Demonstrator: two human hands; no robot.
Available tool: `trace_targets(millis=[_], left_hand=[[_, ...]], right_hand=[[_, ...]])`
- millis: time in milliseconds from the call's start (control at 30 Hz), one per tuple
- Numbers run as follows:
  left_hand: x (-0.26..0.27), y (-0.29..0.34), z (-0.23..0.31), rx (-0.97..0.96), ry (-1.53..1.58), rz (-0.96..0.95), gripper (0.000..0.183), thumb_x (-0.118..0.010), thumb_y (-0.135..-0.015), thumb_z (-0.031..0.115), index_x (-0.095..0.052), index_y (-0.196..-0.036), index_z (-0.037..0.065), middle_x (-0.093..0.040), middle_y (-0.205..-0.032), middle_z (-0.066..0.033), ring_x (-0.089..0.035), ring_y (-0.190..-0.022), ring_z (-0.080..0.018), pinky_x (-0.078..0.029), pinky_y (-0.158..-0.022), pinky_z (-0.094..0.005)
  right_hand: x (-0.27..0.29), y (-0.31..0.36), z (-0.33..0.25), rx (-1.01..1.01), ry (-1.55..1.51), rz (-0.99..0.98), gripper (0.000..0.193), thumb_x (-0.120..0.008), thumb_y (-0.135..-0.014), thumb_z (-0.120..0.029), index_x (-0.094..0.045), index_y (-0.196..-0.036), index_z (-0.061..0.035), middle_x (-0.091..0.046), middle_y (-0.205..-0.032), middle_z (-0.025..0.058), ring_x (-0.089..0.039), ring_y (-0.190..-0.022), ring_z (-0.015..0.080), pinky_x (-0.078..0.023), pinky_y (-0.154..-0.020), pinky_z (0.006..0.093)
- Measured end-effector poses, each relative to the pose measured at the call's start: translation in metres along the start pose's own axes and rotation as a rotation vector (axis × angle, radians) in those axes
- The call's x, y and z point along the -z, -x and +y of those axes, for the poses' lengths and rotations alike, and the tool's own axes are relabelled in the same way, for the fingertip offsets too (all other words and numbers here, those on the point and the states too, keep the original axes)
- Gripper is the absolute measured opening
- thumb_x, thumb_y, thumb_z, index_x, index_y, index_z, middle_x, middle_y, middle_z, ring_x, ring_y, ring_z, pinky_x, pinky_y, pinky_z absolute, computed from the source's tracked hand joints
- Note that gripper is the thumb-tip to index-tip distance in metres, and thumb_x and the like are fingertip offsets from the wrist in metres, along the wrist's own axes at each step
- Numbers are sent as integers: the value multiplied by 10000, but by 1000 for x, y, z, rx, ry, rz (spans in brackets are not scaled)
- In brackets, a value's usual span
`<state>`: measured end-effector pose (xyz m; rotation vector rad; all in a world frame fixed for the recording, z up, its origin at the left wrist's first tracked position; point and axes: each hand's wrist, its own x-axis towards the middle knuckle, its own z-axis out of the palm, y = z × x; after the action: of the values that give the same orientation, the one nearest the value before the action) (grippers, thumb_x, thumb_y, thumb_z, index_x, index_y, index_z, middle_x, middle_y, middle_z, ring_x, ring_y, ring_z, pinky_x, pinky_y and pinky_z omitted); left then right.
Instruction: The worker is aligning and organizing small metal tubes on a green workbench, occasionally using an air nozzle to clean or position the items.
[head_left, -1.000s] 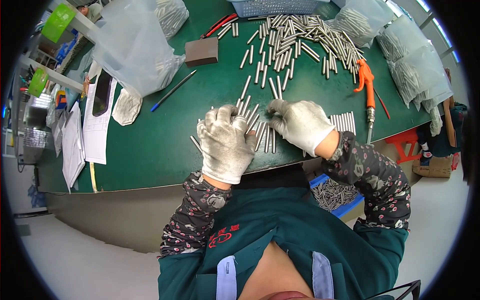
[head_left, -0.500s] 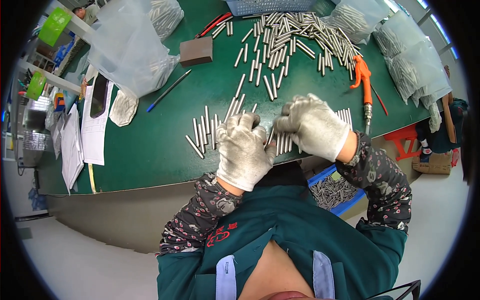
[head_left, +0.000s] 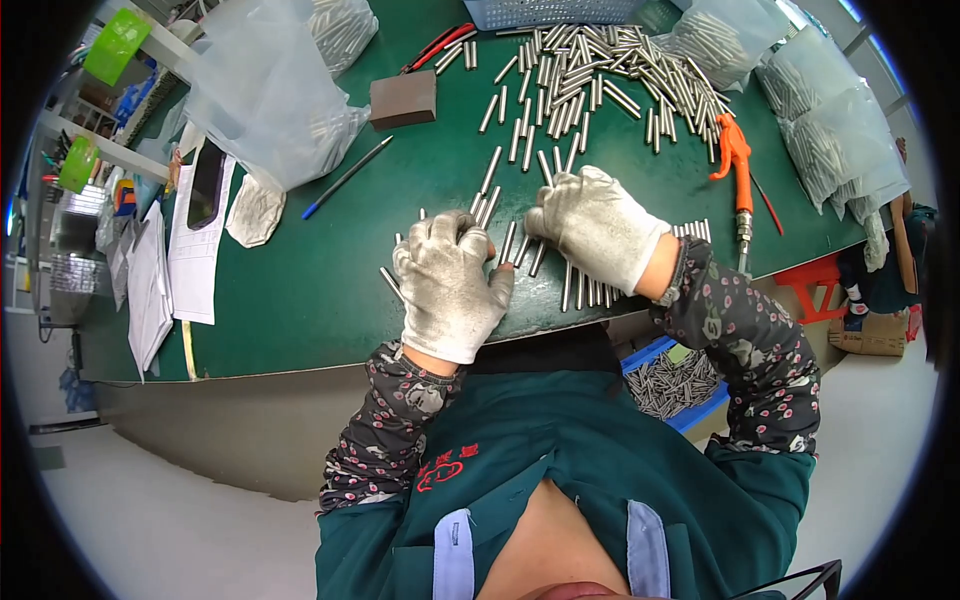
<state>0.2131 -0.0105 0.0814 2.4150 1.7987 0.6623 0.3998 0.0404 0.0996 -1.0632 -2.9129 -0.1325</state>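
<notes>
My left hand [head_left: 450,285], in a worn whitish glove, rests low over the table with bent fingers. Short silver metal pins stick out from beneath it; its thumb is beside an upright-lying pin [head_left: 508,242]. What its fingertips hold, if anything, is hidden. Opposite, my gloved right hand [head_left: 600,230] has its fingers curled down, fingertips on metal pins [head_left: 537,260] between the two hands. Below the right palm lies a side-by-side row of pins [head_left: 590,292], partly covered by the hand. A few loose pins [head_left: 487,205] lie just beyond the left fingers.
Farther off is a large heap of pins [head_left: 600,75] before a blue basket [head_left: 550,14]. An orange air gun [head_left: 734,160] lies right, near bagged pins [head_left: 825,140]. Left are a brown block [head_left: 403,100], pen [head_left: 348,177], plastic bag [head_left: 270,90] and phone [head_left: 206,185]. Below sits a blue bin [head_left: 712,405].
My left hand has moved left, away from the row of pins, covering pins at the left. The right hand has shifted slightly left and away from me. More pins show between the hands.
</notes>
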Motion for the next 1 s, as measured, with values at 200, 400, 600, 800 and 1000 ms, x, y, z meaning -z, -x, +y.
trace_targets(millis=[200,400,600,800,1000], left_hand=[[0,-1,-1,-3,50,-21,181,-741,-643,187,-652,-766,90,-576,-1054,-68,-516,-1042,-292,-384,-894,-459],[1,0,0,4,64,-17,185,-752,-600,157,-651,-739,88,-593,-1040,-77,-533,-1012,-300,-388,-912,-436],[6,3,-2,-16,91,-62,218,-745,-578,159,-656,-762,85,-581,-1081,-80,-515,-1048,-292,-380,-917,-436],[1,6,-5,50,47,-2,199,-731,-582,144,-645,-754,92,-567,-1077,-69,-500,-1066,-302,-373,-922,-444],[-4,9,-6,36,68,57,179,-732,-602,134,-644,-755,102,-560,-1077,-60,-496,-1064,-299,-373,-909,-447]], right_hand=[[-3,-6,3,-58,-140,11,217,-646,-749,-138,-632,-965,-139,-599,-800,84,-612,-810,264,-435,-700,376],[-3,-12,1,-5,-102,65,179,-582,-783,-133,-639,-953,-144,-595,-814,89,-612,-808,263,-445,-704,374],[0,-15,3,109,-3,98,165,-544,-777,-136,-657,-897,-125,-595,-840,67,-609,-825,244,-448,-717,360],[5,-20,1,116,97,43,115,-569,-740,-152,-650,-813,-113,-592,-810,53,-598,-824,227,-446,-717,354],[0,-20,8,177,34,55,91,-579,-727,-143,-640,-785,-111,-585,-764,62,-595,-812,237,-450,-715,353]])
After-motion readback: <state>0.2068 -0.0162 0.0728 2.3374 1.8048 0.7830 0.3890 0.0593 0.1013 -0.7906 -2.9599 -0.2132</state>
